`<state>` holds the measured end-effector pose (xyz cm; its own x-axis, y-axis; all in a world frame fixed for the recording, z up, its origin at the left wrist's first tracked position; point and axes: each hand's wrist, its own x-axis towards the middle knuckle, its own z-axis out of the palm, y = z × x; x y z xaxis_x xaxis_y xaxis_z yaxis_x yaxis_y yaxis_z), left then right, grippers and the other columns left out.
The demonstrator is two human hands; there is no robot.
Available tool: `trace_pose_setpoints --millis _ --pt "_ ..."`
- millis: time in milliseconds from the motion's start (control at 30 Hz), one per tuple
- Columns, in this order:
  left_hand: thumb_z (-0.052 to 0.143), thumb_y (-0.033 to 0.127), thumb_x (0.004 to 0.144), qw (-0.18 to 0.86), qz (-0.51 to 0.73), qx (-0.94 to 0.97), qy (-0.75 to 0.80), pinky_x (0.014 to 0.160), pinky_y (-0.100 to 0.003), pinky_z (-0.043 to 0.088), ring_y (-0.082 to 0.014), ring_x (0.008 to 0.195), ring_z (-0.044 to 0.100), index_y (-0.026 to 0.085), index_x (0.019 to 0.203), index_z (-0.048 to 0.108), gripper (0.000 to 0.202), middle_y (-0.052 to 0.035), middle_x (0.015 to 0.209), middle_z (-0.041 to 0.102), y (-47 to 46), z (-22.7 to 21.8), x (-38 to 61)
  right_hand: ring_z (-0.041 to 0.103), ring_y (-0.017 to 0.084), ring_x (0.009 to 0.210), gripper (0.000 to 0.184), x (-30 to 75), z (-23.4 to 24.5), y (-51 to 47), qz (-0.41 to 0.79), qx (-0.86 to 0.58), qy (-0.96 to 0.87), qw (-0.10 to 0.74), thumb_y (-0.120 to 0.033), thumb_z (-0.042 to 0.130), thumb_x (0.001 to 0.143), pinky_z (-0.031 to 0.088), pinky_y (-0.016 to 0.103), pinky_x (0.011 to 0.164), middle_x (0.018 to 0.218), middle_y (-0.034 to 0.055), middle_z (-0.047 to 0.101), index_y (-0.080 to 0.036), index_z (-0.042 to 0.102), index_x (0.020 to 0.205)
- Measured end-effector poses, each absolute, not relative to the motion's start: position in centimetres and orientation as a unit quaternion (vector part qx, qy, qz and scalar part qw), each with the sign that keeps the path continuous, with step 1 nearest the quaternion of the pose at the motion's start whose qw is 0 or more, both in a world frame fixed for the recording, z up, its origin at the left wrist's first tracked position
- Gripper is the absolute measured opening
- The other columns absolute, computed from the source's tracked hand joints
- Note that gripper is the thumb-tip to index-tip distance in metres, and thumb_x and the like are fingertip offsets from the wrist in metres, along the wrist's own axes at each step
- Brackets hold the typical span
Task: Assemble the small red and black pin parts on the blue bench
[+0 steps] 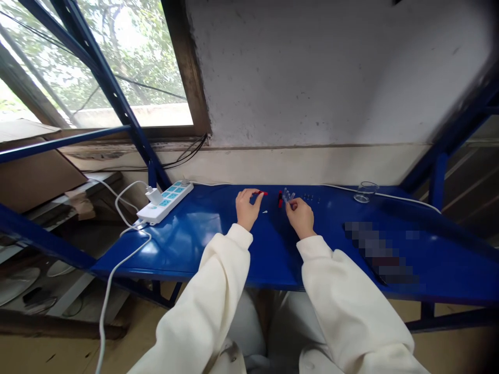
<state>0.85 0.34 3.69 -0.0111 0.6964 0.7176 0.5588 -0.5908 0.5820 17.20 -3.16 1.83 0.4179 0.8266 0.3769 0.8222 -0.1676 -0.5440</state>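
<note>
blue tabletop [273, 254] separates front edge [276, 286] from hands [247, 210] [301, 217]: left pinching red piece [265, 194], right clear piece [287, 195].

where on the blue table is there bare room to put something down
Bare blue table shows between the white power strip and the left hand, and between the cream sleeves. It is crowded around the right hand: a red piece, clear pieces, tiny bits. The pixelated patch further right can't be judged.
</note>
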Motion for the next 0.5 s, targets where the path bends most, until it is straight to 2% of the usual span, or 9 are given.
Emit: trace_pose_setpoints --millis 133,267,500 --pt "0.051 0.031 0.079 0.066 0.588 0.663 0.459 0.076 -0.028 0.041 -0.0142 0.076 0.053 0.019 0.082 0.059 0.015 -0.0041 0.083 0.061 0.1 2.6 -0.7 0.056 0.015 0.067 0.022 15.3 3.6 -2.5 -0.010 -0.729 -0.576 0.369 -0.034 0.040 0.081 0.032 0.023 0.055 0.075 0.0042 0.062 -0.019 0.055 0.088" --pt "0.051 0.031 0.078 0.090 0.601 0.641 0.470 0.075 -0.028 0.043 -0.0138 0.076 0.054 0.019 0.082 0.058 0.014 -0.0041 0.083 0.061 0.1 1.9 -0.8 0.058 0.016 0.069 0.021 12.9 4.4 -1.5 0.011 -0.727 -0.604 0.326 -0.033 0.041 0.082 0.033 0.023 0.055 0.073 0.0045 0.063 -0.019 0.054 0.089" --pt "0.050 0.031 0.079 0.119 0.601 0.630 0.476 0.076 -0.027 0.043 -0.0128 0.075 0.055 0.018 0.080 0.058 0.015 -0.0036 0.082 0.061 0.2 1.5 -0.5 0.059 0.016 0.070 0.016 11.1 2.0 -1.3 0.041 -0.706 -0.670 0.225 -0.030 0.045 0.080 0.032 0.021 0.053 0.078 0.0056 0.064 -0.019 0.054 0.089"
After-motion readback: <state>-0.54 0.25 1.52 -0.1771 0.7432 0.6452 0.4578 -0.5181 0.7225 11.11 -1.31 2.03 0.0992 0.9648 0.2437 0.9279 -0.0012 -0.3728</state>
